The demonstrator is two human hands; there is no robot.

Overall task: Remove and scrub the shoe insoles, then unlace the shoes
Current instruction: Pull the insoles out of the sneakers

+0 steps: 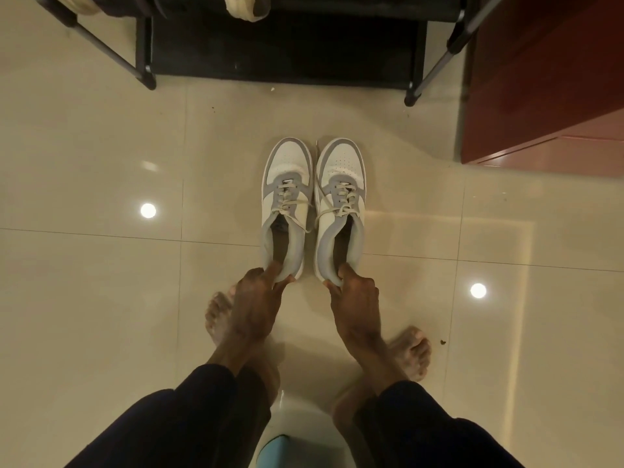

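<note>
**Barely Begun: Both Sneakers Laced**

You held the pair side by side over the tiled floor (101, 298), in front of the black shoe rack (283, 45). Your left hand (251, 295) pinched the left sneaker (287, 170) at its heel collar, fingers curled over the rim. Your right hand (354, 295) gripped the right sneaker (342, 163) likewise. The laces (341, 201) were threaded and, by my judgement, the insoles not yet pulled, so scrubbing and unlacing remained. No brand or writing was readable.

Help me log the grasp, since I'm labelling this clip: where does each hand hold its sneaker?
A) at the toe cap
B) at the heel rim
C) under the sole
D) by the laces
B: the left hand pinches the heel rim of the left sneaker, and the right hand that of the right sneaker.
</note>
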